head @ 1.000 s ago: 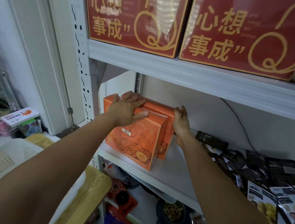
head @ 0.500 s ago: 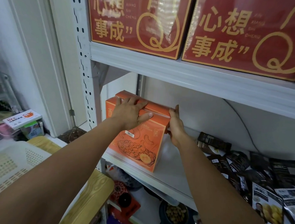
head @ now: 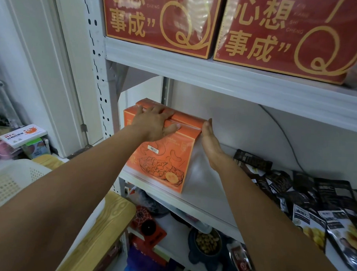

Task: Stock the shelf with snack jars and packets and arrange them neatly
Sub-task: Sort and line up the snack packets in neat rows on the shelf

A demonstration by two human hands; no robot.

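While two orange snack boxes (head: 162,161) stood upright, one touching the back of the other, at the nine o'clock end of the middle shelf (head: 204,177), both hands were squaring them. The left hand (head: 155,124) lay flat across their tops, fingers spread and not clenched. The right hand (head: 210,145) pressed straight, released fingers against the front box's three o'clock side. Neither hand gripped anything.

Progress, as judged: the boxes looked placed and nearly aligned, so this step seemed close to done. Toward four o'clock of the boxes, dark snack packets (head: 293,191) lay in a loose, overlapping heap on the same shelf. These appeared to be the main work left. No jars could be seen on this shelf.

Surroundings: red gift boxes (head: 158,21) filled the shelf at twelve o'clock, limiting headroom. A white basket (head: 11,185) sat at eight o'clock, and a bowl of nuts (head: 206,242) at six o'clock on the shelf below. A thin cable (head: 286,136) ran down the back wall at two o'clock.
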